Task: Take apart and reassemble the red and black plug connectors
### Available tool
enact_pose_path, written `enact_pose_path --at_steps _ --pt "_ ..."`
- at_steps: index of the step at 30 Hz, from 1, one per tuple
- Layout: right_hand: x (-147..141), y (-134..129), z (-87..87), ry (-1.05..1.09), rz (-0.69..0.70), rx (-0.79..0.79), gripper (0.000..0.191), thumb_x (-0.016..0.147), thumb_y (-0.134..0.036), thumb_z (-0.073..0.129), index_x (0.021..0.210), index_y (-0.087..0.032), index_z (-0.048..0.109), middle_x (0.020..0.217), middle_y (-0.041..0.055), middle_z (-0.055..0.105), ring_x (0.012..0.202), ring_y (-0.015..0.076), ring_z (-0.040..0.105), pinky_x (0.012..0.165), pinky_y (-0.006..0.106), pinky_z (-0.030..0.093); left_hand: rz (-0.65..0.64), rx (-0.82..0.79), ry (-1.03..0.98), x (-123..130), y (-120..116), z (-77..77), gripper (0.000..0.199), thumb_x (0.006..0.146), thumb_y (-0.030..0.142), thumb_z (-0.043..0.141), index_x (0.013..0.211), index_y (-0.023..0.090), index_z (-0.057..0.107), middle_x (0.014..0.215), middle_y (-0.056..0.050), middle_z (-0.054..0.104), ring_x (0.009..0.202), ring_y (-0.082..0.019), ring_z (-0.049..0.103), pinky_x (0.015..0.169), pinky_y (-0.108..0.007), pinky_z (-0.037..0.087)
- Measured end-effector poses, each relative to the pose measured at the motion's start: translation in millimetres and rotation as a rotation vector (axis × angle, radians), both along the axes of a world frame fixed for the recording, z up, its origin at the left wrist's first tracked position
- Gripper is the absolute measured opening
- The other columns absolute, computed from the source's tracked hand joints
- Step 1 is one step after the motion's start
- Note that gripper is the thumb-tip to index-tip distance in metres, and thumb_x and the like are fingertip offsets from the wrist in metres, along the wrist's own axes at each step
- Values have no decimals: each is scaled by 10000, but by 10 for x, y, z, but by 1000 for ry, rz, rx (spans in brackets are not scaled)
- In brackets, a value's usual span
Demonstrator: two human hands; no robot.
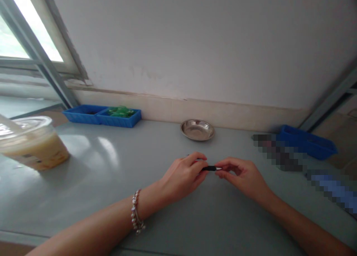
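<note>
The left hand point(185, 176), a beaded bracelet point(135, 211) around its wrist, pinches a slim black object point(209, 168) that looks like a pen, its fingers curled over most of the length; a bit of red shows beneath them. The right hand point(241, 174) pinches the silvery end of the same object between thumb and fingertips, so the black piece lies almost level between the two hands, above the front middle of a grey-green tabletop point(156, 226). The surface is smooth and slightly glossy, with pale patches of window light on its left side. At the left edge stands a clear lidded plastic cup point(36, 144) with a straw and a yellowish-brown drink inside. On the right side, two things are blurred into blocks, one dark and one bluish, and cannot be made out. Beyond the hands, a round, shallow metal dish point(197, 130) sits near the wall. Farther left, a blue two-part tray point(119, 122) stands along the back edge, green items in its right compartment and something dark in its left. Another blue tray point(306, 142) is at the back right. Behind the table runs a cream tiled strip point(158, 108), with a plain greyish wall point(195, 44) above it. Metal posts slant up at both sides, and a bright window point(33, 22) fills the upper left corner.
</note>
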State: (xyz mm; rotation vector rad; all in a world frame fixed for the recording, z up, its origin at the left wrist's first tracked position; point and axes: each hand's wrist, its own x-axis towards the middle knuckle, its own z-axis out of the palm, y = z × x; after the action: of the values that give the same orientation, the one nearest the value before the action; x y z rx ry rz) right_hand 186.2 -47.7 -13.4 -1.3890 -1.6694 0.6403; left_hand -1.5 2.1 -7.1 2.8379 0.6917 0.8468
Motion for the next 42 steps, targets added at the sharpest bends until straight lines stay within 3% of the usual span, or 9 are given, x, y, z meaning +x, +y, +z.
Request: enact_pose_path --at_steps 9,16,22,27,33,42 --pt "-22 -48 70 -229 -8 62 166 772 -310 526 800 -195 642 661 6 650 612 141 583 573 230 435 10 40 -14 -14 -11 14 165 828 209 460 925 141 574 1102 -89 538 739 -125 597 656 -270 522" --pt "-20 -58 106 -305 34 25 223 823 -334 440 776 -206 617 677 8 659 626 142 601 602 233 429 5 69 -37 -15 -20 9 168 832 209 455 930 142 574 1123 -97 524 735 -114 597 643 -254 523" --pt "-12 -64 30 -343 -64 145 257 752 -351 555 965 -207 564 722 6 671 698 173 610 672 294 448 16 97 -63 -21 -7 14 154 825 207 467 925 141 565 1112 -97 529 754 -124 598 636 -265 527" --pt "-29 -66 2 -391 -74 239 111 794 -276 508 807 -202 589 667 1 648 622 145 598 606 253 455 12 110 -63 -27 -2 11 159 834 211 454 921 139 565 1112 -96 532 746 -126 601 631 -269 529" --pt "-4 -41 -36 -529 -16 343 205 850 -293 430 783 -195 597 742 32 648 674 157 585 630 278 435 -3 115 -53 -36 5 -8 155 835 205 452 918 139 564 1133 -98 515 725 -112 601 643 -269 528" --pt "0 -45 6 -719 10 368 337 888 -348 328 842 -177 615 656 36 609 632 181 533 576 304 377 -14 96 -51 -37 -2 4 156 836 204 448 907 130 567 1134 -104 516 724 -112 601 654 -271 528"
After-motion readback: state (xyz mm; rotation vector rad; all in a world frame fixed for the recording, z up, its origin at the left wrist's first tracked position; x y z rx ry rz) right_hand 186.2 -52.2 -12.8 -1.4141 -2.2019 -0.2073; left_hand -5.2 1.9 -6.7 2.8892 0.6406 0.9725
